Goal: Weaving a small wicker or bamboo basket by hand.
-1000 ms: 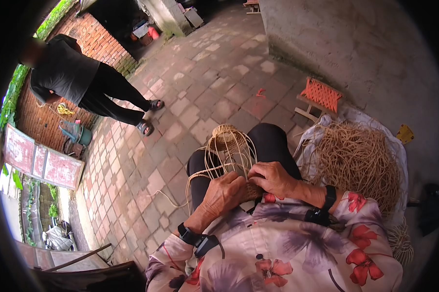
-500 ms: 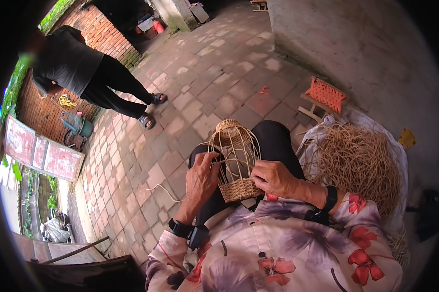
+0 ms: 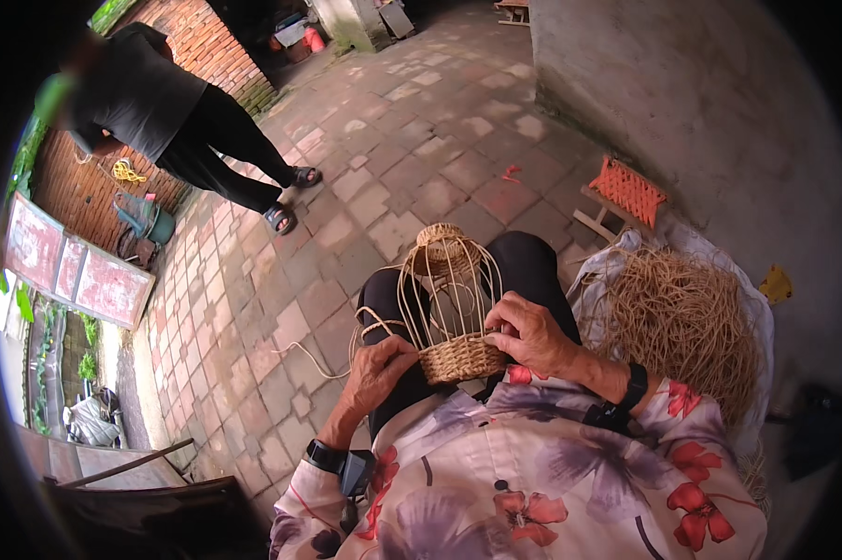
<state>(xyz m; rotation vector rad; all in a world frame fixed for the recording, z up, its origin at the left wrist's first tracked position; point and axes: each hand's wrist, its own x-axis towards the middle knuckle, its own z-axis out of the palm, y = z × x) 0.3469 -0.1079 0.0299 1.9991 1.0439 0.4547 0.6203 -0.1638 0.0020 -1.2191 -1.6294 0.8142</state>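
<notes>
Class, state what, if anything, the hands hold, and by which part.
A wicker basket, by its woven band: left hand at the left edge, right hand at the right.

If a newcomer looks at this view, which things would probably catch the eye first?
Probably the basket near the middle, with bare ribs between its two woven ends, the left hand and right hand at its sides. Next, the big tan heap of strands at the right, with an orange stool just beyond it. The dark-clothed person standing at upper left also draws attention.
</notes>
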